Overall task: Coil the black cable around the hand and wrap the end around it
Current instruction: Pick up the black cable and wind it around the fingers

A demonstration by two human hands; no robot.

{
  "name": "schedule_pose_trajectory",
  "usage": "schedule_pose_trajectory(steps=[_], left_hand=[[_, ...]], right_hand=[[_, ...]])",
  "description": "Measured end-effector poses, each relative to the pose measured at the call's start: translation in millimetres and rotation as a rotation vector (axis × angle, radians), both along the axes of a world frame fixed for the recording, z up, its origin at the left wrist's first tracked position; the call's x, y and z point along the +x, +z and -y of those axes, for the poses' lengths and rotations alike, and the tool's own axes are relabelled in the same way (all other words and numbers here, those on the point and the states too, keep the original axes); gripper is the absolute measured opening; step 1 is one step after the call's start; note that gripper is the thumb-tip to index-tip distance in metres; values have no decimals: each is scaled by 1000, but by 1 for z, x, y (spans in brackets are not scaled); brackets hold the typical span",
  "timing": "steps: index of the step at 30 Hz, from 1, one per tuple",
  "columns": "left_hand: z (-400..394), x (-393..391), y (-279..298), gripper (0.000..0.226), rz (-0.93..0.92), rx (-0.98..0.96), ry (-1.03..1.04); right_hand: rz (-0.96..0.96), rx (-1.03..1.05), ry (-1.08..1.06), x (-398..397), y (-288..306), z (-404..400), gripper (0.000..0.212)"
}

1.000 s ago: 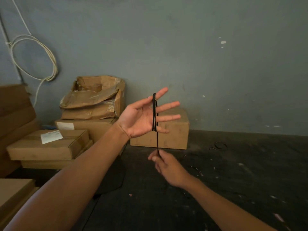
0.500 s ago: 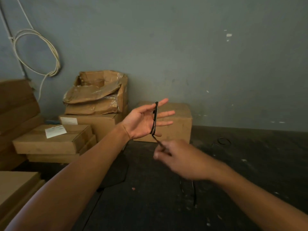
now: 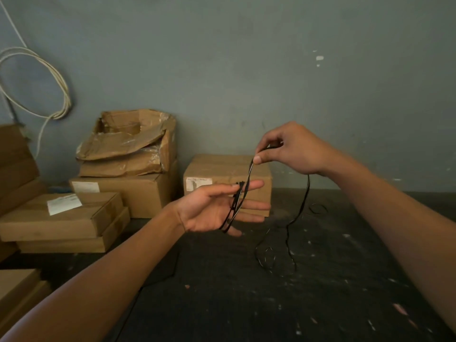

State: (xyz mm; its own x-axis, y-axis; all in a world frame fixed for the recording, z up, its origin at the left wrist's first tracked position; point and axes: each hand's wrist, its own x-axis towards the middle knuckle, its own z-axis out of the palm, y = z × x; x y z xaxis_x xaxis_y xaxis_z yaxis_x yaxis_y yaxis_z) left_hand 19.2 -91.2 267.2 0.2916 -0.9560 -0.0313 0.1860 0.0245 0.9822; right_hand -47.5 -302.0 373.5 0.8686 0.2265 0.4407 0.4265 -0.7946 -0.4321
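My left hand (image 3: 212,211) is held out palm up with straight, spread fingers. Several turns of the thin black cable (image 3: 237,206) loop around those fingers. From the loops the cable rises to my right hand (image 3: 293,151), which is up and to the right and pinches it between thumb and forefinger. Beyond that pinch the loose cable hangs down and trails in bends on the dark floor (image 3: 271,304).
Cardboard boxes (image 3: 123,193) are stacked along the grey wall at left and centre, one with a crushed open top (image 3: 128,141). A closed box (image 3: 227,174) stands behind my left hand. A white cable coil (image 3: 59,95) hangs on the wall at far left.
My right hand has swung from below the left hand up and to the right, drawing the cable over the left fingers. The left hand has tilted flatter.
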Motion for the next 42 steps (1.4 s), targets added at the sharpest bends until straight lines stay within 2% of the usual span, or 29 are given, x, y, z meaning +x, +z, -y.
schedule_pose_trajectory(steps=[5,10,13,17,23,25,28,33,37,42], left_hand=[[0,-3,1,48,-34,17,1],[-11,5,11,46,0,18,69],[-11,-1,8,46,2,1,-7],[-4,-9,10,48,0,-65,-63],[8,-6,38,49,-6,-175,-36],[9,-1,44,49,-17,-228,-15],[5,7,59,49,-10,-293,33],[-4,23,63,49,36,-242,224],[-11,32,48,42,21,-222,344],[-8,32,28,43,-47,-269,424]], right_hand=[[57,204,82,4,-19,6,7],[121,269,149,23,-15,-3,8],[99,304,154,29,-28,-3,10],[-119,413,163,36,-71,10,12],[-291,602,136,37,-139,-12,35],[-359,557,143,29,-164,-30,36],[-518,458,216,10,-195,-58,27],[-713,217,317,-23,-189,-84,23],[-569,26,386,-46,-154,-93,28],[-312,-210,315,-67,-117,-99,33]])
